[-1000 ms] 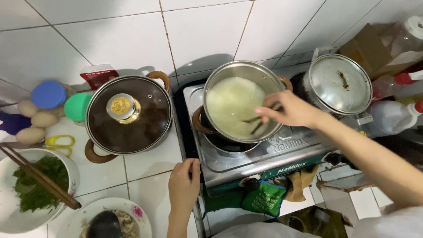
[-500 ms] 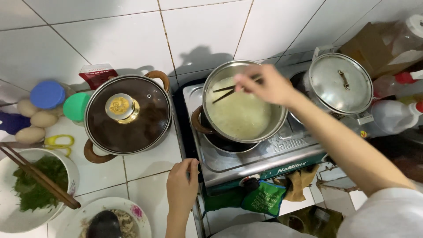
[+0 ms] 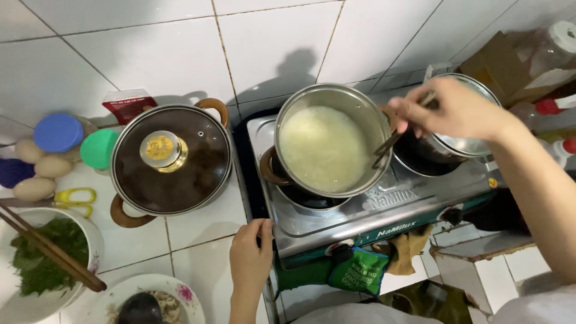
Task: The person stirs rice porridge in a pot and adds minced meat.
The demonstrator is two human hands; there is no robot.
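A steel pot (image 3: 360, 111) of pale, thick porridge-like food sits tilted on the left burner of a gas stove (image 3: 372, 207). My right hand (image 3: 456, 108) holds a pair of dark chopsticks (image 3: 390, 144) whose tips rest at the pot's right inner wall. My left hand (image 3: 252, 258) lies flat on the white tiled counter, its thumb against the stove's front left corner. It holds nothing.
A dark pot with a glass lid (image 3: 171, 159) stands left of the stove. Eggs (image 3: 36, 174), blue and green lids, yellow scissors (image 3: 75, 198), a bowl of greens (image 3: 42, 264) with chopsticks across it, and a plate (image 3: 150, 303) fill the left. A lidded steel pot (image 3: 474, 141) occupies the right burner.
My right hand has swung from the pot's right rim across its top and back out to the right, carrying the chopsticks. My left hand has stayed put.
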